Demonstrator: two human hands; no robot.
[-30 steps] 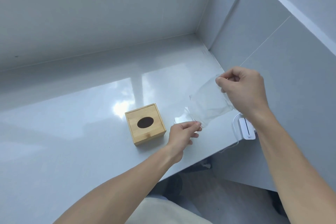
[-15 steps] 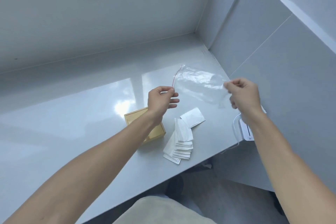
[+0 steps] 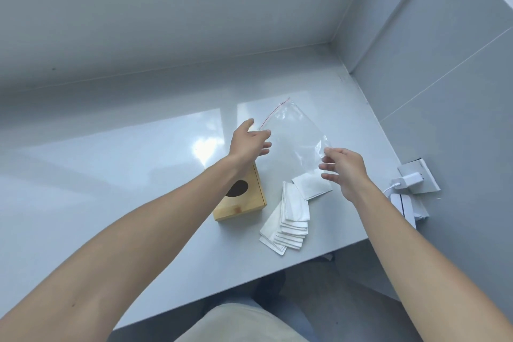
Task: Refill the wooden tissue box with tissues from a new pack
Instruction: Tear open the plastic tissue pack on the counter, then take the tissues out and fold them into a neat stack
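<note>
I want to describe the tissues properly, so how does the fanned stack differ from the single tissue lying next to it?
The fanned stack holds many overlapping folded tissues, while the single tissue is one flat square. The stack lies nearer the counter's front edge; the single tissue lies farther back, close to the right hand. The stack reaches alongside the wooden tissue box; the single one does not. Both are white and rest on the counter.

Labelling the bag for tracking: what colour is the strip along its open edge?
Red: a thin line along the mouth of the clear plastic bag, best seen in the head view.
</note>
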